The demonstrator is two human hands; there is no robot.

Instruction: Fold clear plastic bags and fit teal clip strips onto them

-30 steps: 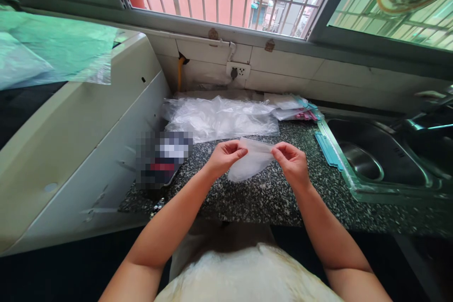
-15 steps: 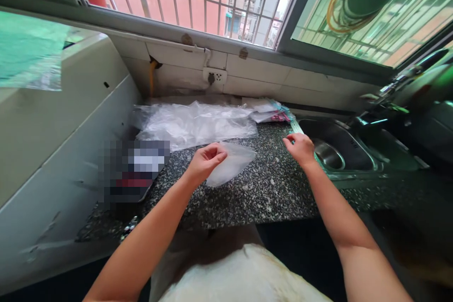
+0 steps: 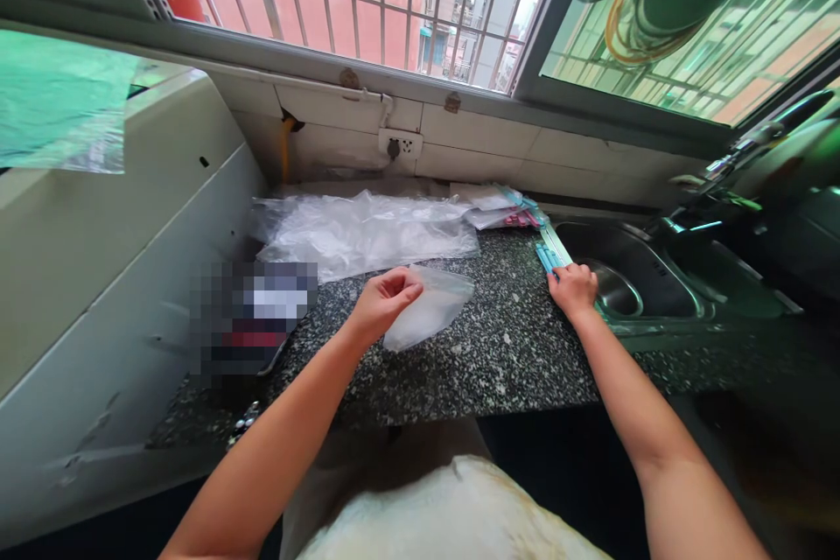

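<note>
Pinched translucent plastic bag (image 3: 437, 308) mid-frame with left grip (image 3: 388, 299); touched slim blue plastic strips (image 3: 547, 258) centre-right with right grip (image 3: 575, 289), couldn't tell if grasping

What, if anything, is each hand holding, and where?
Left hand: a small translucent bag, by its upper left edge. Right hand: at the blue strips; whether it grips one is unclear.

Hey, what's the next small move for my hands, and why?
Probably pick up one of the blue strips with your right hand: it is right at their near end, while your left hand pinches the clear plastic bag over the counter.
</note>
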